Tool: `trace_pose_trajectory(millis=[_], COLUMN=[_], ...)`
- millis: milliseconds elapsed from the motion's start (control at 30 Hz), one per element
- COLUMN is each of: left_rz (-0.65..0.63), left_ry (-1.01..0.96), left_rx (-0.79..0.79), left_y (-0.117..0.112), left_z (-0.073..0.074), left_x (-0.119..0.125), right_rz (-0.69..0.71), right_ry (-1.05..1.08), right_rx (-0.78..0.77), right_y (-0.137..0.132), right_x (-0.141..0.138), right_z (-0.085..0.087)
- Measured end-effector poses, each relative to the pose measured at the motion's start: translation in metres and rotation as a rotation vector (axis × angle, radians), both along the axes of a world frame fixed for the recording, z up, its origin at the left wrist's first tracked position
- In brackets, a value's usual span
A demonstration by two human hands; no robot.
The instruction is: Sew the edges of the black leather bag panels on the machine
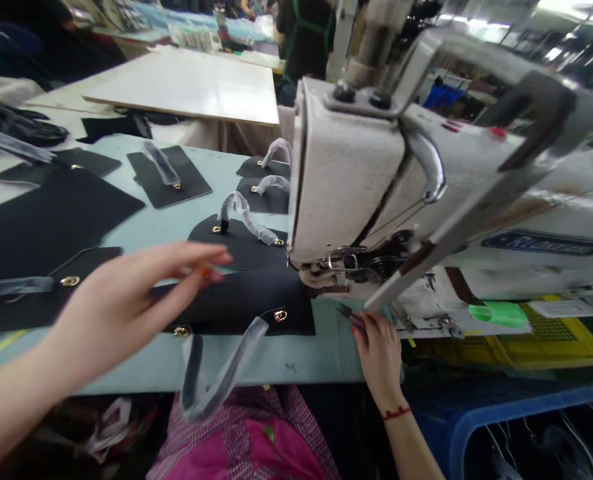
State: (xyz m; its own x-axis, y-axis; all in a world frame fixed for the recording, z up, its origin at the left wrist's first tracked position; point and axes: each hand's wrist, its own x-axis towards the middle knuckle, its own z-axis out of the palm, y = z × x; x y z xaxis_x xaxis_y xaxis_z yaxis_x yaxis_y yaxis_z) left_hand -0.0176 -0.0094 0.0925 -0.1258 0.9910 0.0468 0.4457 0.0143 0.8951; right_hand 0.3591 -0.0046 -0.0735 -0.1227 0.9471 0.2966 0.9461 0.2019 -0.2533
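Note:
My left hand [126, 300] is raised over the black panels on the left. Its thumb and fingers are pressed together, with a small orange spot at the tips; whatever they hold I cannot make out. My right hand [380, 347] rests at the table's front edge, closed around thread snips [352, 316] with their points toward the left. Between the hands lies a black bag panel [256, 293] with gold metal rings. A plastic-wrapped handle strap [236, 360] hangs from it over the edge. The sewing machine head [346, 180] stands just behind and right of this panel.
More black panels with wrapped handles [161, 167] cover the pale green tabletop [176, 230]. A white board [196, 83] lies behind. At the lower right are a yellow crate [551, 333] and a blue bin [456, 420]. Another person [306, 40] stands at the back.

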Motion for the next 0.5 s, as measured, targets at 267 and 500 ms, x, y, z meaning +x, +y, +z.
trace_pose_trajectory(millis=[267,500], left_rz=[-0.759,-0.358], left_ry=[0.829,0.856], left_rx=[0.393,0.337], left_y=[0.142,0.155], left_z=[-0.095,-0.1], left_x=[-0.001,-0.02], right_rz=[0.095,0.088], right_ry=[0.057,0.354], right_rx=[0.062,-0.048], right_y=[0.003,-0.034], right_x=[0.006,-0.052], right_z=[0.012,0.068])
